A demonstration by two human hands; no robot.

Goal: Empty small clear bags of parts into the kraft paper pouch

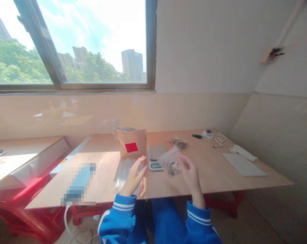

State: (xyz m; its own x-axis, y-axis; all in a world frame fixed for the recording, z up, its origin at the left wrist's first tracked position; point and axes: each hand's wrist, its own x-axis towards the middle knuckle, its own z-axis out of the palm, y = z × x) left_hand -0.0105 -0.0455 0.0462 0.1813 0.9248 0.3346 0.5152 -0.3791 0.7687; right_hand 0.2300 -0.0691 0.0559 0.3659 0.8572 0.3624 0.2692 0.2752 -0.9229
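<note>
My right hand (pixel 191 171) pinches the edge of a clear zip-lock bag (pixel 172 166) with dark, dried-looking pieces at its bottom. The bag hangs tilted over the front right corner of a kitchen scale (pixel 157 154). My left hand (pixel 136 174) is open, its fingers stretched out above a pile of clear plastic bags (pixel 121 176); whether it touches them I cannot tell. Behind that hand stands a brown paper pouch (pixel 125 137) with a red label, open at the top. Another clear bag with dark pieces (pixel 180 142) lies behind the scale.
Toward the back right are a green-handled screwdriver (pixel 196 136), a white dome camera (pixel 208 133) and its cable (pixel 220 139). White paper (pixel 243 165) lies near the right edge. A blurred-out object (pixel 79 183) is at the left, with a white cable (pixel 66 217) hanging below.
</note>
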